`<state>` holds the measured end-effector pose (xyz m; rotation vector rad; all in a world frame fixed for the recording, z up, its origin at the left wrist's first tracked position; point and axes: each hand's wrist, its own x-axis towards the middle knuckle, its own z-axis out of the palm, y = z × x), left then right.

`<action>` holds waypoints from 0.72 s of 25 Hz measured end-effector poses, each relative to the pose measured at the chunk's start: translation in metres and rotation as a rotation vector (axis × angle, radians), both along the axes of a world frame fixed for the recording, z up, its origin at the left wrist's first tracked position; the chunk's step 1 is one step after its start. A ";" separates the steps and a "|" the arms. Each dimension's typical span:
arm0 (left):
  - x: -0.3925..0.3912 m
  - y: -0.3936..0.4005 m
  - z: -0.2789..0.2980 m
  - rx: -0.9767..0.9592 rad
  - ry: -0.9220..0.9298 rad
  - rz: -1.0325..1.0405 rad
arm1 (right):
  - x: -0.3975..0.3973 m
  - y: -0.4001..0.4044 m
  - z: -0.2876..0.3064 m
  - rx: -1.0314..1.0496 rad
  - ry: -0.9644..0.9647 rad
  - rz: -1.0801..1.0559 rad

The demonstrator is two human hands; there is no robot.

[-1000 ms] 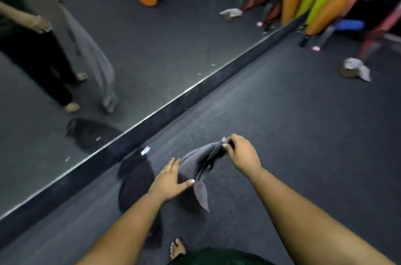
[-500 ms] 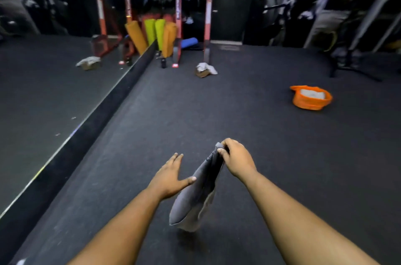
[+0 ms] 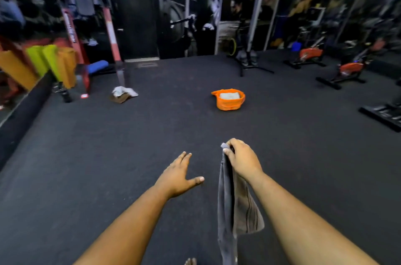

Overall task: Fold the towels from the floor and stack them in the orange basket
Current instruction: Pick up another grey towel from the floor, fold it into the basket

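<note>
One orange basket (image 3: 228,102) sits on the dark floor (image 3: 86,156) just above frame centre, with pale folded cloth (image 3: 230,95) inside; how many pieces cannot be told. One grey towel (image 3: 234,206) hangs at lower centre-right, its top corner pinched by the right hand (image 3: 243,159). The left hand (image 3: 179,175), lower centre, is spread flat, fingers straight, holding nothing. One crumpled white towel (image 3: 124,92) lies on the floor at middle left.

Hanging grey striped cloth towel (image 3: 236,206): lower end cut off at 6 o'clock. Bare toes (image 3: 190,261) likewise cropped. Blurred wall posters (image 3: 206,10) at 12 o'clock: illegible.
</note>
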<state>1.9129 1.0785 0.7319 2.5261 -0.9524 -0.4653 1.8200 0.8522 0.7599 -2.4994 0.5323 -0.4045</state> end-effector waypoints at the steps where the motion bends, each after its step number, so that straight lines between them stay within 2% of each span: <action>1: 0.020 -0.029 0.000 -0.013 -0.006 -0.038 | 0.011 -0.024 0.001 -0.021 0.018 -0.038; 6: 0.118 -0.151 0.015 -0.043 0.003 -0.180 | 0.070 -0.132 0.016 -0.099 0.138 -0.210; 9: 0.174 -0.221 0.027 -0.042 0.003 -0.231 | 0.110 -0.195 0.029 -0.138 0.144 -0.269; 18: 0.311 -0.416 0.022 0.034 -0.057 -0.277 | 0.236 -0.391 0.014 -0.127 0.092 -0.284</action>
